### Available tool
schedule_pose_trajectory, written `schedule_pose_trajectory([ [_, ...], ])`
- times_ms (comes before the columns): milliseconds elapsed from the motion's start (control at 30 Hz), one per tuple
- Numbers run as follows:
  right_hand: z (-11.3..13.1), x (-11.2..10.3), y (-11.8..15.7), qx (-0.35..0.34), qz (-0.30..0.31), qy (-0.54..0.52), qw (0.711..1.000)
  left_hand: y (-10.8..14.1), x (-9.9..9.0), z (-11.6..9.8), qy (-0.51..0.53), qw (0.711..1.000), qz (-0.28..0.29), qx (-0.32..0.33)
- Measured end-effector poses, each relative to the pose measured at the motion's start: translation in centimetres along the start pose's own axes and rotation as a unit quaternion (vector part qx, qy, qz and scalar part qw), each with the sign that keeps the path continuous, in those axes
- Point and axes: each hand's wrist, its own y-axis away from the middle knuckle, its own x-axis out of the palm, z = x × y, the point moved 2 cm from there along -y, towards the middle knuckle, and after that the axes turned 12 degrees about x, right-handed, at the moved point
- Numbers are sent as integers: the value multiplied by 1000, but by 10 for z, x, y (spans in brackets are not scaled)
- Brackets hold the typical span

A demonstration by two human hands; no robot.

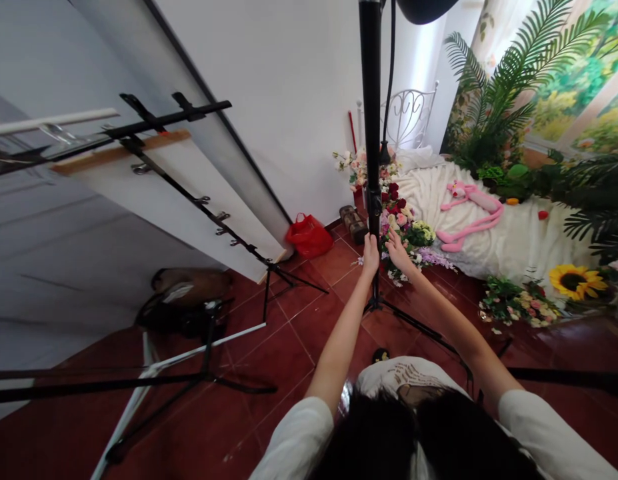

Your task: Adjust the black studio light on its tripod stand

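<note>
The head view is showing a black light stand [373, 133] rising from the centre to the top edge, just right of the middle. The left hand [371, 255] is grasping its pole, which is lying within the curled fingers. The right hand [399, 252] is hovering just right of the pole, fingers extending unclenched. A pink plush toy [481, 199] is lying at upper right.

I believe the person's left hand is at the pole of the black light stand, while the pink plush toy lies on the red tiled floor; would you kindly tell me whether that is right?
Not quite: the head view shows the pink plush toy lying on the cream blanket, not on the floor. The left hand is indeed at the black light stand.
</note>
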Motion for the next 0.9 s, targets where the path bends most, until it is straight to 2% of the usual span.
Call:
schedule_pose_trajectory([
  [133, -3, 8, -7, 16, 8, 20, 1000, 7, -4, 2, -21, 1000, -12, -9],
  [267, 2, 6, -17, 0, -32, 61, 998, 4, -3, 5, -33, 999, -27, -29],
  [367, 3, 1, -27, 28, -56, 94, 994, 1, -3, 6, -42, 998, -29, -25],
  [533, -3, -7, -37, 80, -61, 144, 984, 1, -2, 10, -37, 999, -23, -1],
  [767, -10, -10, -38, 149, -20, 73, 986, 2, -4, 16, -25, 999, -18, -10],
  [900, -8, -8, -40, 127, -34, 72, 989, 2, -5, 18, -31, 999, -15, -28],
])
